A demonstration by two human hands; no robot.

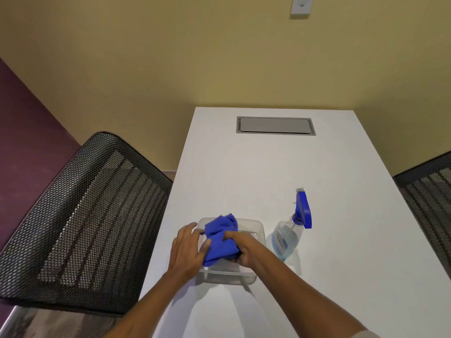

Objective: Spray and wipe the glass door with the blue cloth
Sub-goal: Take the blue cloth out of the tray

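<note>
- Right hand [240,250] clamps around the crumpled blue cloth [220,236], fingers curled into its soft pile.
- Left hand [186,250] lies spread, flat against the tub's [258,230] left rim, thumb touching the cloth.
- Clear, square plastic tub stands on the smooth white table [268,167]; its inside is hard to make out.
- Clear bottle [284,236] with a blue trigger stands just beside the tub, on its right.
- Black mesh chairs [85,215] flank the table, the right one cut off.

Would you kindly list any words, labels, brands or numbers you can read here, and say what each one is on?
None can be read.
spray bottle: clear body and blue trigger head, no label visible.
clear plastic container: no print visible.
blue cloth: plain.
wall switch: no marking readable.
table: no text, including its grey cable flap.
</note>
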